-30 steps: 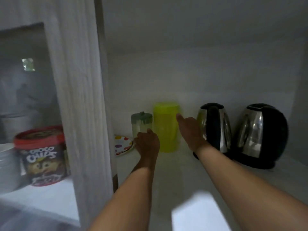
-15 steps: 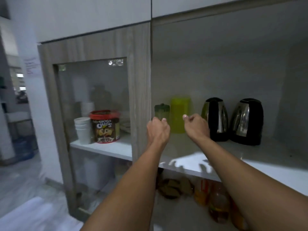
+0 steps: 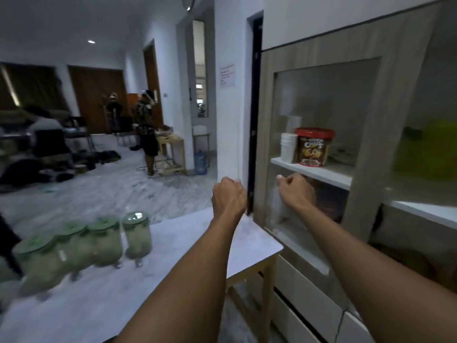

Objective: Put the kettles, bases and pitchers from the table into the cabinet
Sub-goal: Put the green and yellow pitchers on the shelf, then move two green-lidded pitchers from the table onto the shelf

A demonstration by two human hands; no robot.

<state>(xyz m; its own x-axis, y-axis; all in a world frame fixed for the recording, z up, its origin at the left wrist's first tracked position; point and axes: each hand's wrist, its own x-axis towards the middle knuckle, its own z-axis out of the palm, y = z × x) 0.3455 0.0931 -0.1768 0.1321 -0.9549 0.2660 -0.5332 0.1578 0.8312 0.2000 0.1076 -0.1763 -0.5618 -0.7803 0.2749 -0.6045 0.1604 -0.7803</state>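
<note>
Bare forearms outstretched, left hand (image 3: 228, 195) and right hand (image 3: 295, 191) loosely curled, each grip empty.

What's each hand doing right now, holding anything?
Left hand: fingers curled shut, holding nothing.
Right hand: fingers curled shut, holding nothing visible.

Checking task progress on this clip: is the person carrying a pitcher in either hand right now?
No, the left hand and right hand are both loosely curled around nothing, while four green-lidded pitchers stand on the table.
</note>
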